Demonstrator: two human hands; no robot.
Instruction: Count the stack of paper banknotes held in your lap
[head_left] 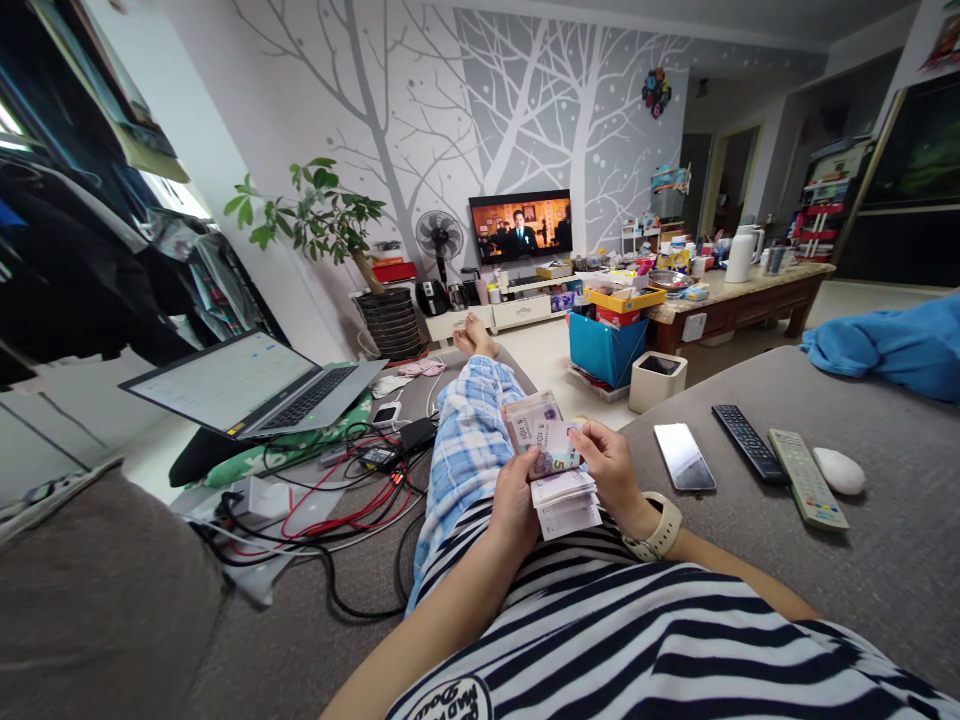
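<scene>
I lie back on a grey sofa point(862, 600) with my legs in blue plaid trousers stretched out. Both hands are over my lap and grip a stack of banknotes point(556, 470). My left hand point(514, 500) is closed round the left side of the stack, thumb on top. My right hand point(611, 465), with a pale watch on the wrist, pinches the upper notes between thumb and fingers. The top notes are fanned upward, the lower ones hang folded down.
On the sofa to my right lie a phone point(683, 456), two remotes point(748, 442) point(807, 476) and a white mouse point(839, 470). To my left sit an open laptop point(255, 385) and tangled cables point(337, 505). A television point(520, 226), low table point(739, 295) and blue bin point(604, 347) stand ahead.
</scene>
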